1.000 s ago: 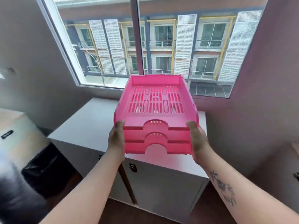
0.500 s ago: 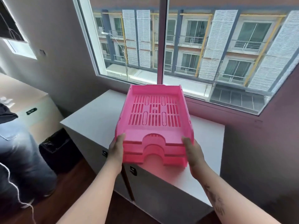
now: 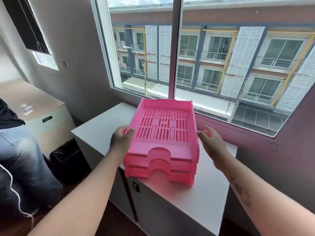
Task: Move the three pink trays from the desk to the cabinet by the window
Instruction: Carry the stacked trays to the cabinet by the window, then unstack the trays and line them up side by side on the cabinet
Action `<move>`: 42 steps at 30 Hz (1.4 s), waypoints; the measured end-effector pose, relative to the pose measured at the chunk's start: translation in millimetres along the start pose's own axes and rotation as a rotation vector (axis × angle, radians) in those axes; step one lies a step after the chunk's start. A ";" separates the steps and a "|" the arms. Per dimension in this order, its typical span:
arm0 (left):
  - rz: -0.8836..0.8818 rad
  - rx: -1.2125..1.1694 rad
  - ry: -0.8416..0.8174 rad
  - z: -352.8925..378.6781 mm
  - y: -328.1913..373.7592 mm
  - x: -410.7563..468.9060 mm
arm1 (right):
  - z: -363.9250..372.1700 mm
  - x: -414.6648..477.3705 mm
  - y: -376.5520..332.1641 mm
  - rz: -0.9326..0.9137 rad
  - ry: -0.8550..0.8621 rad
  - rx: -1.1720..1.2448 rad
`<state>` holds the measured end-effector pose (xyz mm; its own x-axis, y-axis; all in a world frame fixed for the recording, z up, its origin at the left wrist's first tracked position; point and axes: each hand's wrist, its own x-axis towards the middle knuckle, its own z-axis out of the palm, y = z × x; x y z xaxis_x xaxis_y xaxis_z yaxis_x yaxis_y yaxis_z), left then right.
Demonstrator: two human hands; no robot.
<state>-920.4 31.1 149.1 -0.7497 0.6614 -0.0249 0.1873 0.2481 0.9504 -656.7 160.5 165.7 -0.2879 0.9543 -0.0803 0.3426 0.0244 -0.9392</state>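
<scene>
Three pink trays (image 3: 163, 130), slotted and nested in one stack, sit on the white cabinet (image 3: 196, 201) under the window (image 3: 213, 57). My left hand (image 3: 120, 141) holds the stack's left rim, thumb over the edge. My right hand (image 3: 212, 142) is just beside the right rim with its fingers spread and nothing in its grasp. The lower two trays show only at their front edges.
A person in jeans (image 3: 20, 159) stands at the left. A black bin bag (image 3: 66, 157) sits on the floor between that person and the cabinet. A pale desk (image 3: 39, 103) stands behind. The cabinet top has bare room on both sides of the stack.
The stack came down from mid-air onto the cabinet top. Both hands slid from the front corners along the sides, and the right hand let go.
</scene>
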 end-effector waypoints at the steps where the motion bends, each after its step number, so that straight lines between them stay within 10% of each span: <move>1: 0.009 0.045 -0.009 0.7 5.0 4.0 | 0.4 3.5 -4.8 0.027 -0.016 -0.031; 14: 0.125 0.237 0.217 -45.3 10.6 47.5 | 54.1 8.9 -57.0 -0.133 -0.019 -0.117; 27: 0.104 0.164 0.343 -189.6 -54.9 184.6 | 256.2 49.4 -110.3 -0.171 -0.111 -0.021; 42: -0.061 0.080 0.050 -218.3 -161.4 317.7 | 393.0 103.9 -66.4 0.126 -0.062 -0.008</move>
<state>-1327.4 46.6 55.4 -0.7916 0.6075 -0.0650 0.1887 0.3443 0.9197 -1060.8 140.9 88.4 -0.2972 0.9296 -0.2181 0.3870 -0.0916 -0.9175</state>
